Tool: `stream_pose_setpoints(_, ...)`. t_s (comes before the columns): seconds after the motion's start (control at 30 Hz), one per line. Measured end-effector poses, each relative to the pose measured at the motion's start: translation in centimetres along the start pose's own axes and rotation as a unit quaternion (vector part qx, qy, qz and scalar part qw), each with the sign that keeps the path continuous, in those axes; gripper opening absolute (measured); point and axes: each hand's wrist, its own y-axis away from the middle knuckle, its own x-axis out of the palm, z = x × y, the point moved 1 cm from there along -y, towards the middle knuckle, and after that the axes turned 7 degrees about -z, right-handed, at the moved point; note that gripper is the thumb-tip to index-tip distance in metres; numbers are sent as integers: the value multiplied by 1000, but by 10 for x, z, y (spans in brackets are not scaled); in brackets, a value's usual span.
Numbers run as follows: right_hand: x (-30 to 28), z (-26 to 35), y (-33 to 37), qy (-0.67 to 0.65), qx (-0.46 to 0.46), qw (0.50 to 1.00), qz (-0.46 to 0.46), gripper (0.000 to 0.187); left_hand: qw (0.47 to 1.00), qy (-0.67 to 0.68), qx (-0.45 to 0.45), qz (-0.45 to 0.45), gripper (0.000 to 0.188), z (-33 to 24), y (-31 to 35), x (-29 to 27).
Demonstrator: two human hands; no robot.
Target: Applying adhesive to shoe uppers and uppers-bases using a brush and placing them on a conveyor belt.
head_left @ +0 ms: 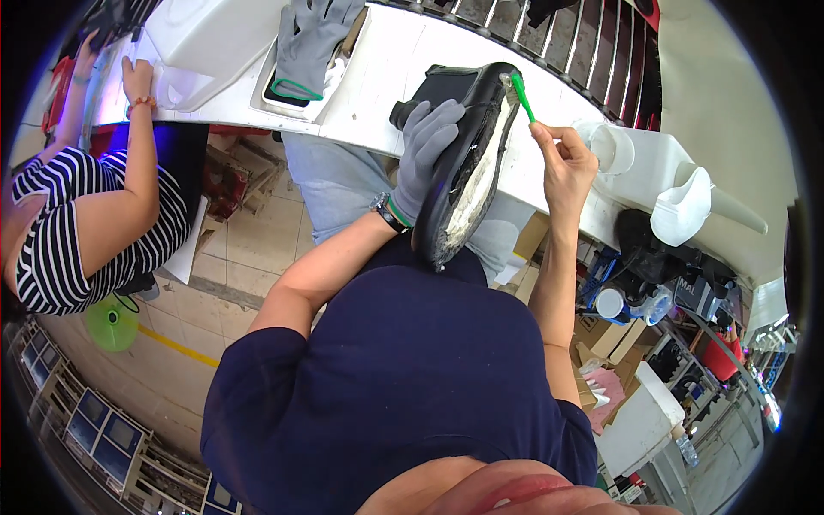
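My left hand [427, 142], in a grey glove, grips a black shoe [464, 129] by its upper. The shoe is tilted on its side over the table's near edge, its underside facing right. A whitish coating [475, 193] covers the middle of that underside, inside a dark rim. Between the fingertips of my bare right hand [568, 165] is a small green-handled brush [523, 99]. Its head touches the underside near the far end of the shoe, where some white stuff sits. The bristles are too small to make out clearly.
A white worktable [386, 53] runs along the far side, with a metal roller rack [562, 56] behind it. Grey gloves [313, 47] lie over a white tray. At right stand a white cup [614, 148] and a white mask [682, 206]. A person in stripes [94, 223] works at left.
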Motion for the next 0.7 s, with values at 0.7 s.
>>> stream_pose_setpoints(0.7,-1,-22,-39,33,6,999,-5,22,1000,7,7,-4,54,-9,2,1)
